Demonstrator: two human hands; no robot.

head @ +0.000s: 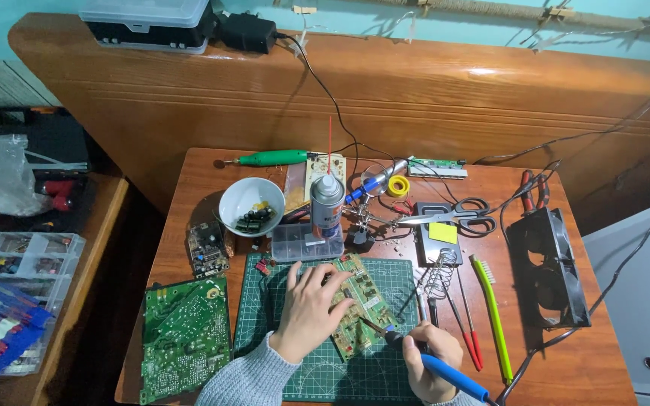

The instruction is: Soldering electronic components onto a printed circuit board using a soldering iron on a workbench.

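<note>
Low in the frame, the right hand (pixel 424 370) grips a blue soldering iron (pixel 434 365), tip pointing up-left at the green circuit board (pixel 359 304) under the flat left hand (pixel 311 304).

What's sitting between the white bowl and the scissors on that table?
In the head view, between the white bowl and the scissors stand a spray can on a clear plastic box, then a helping-hands stand with magnifier.
</note>
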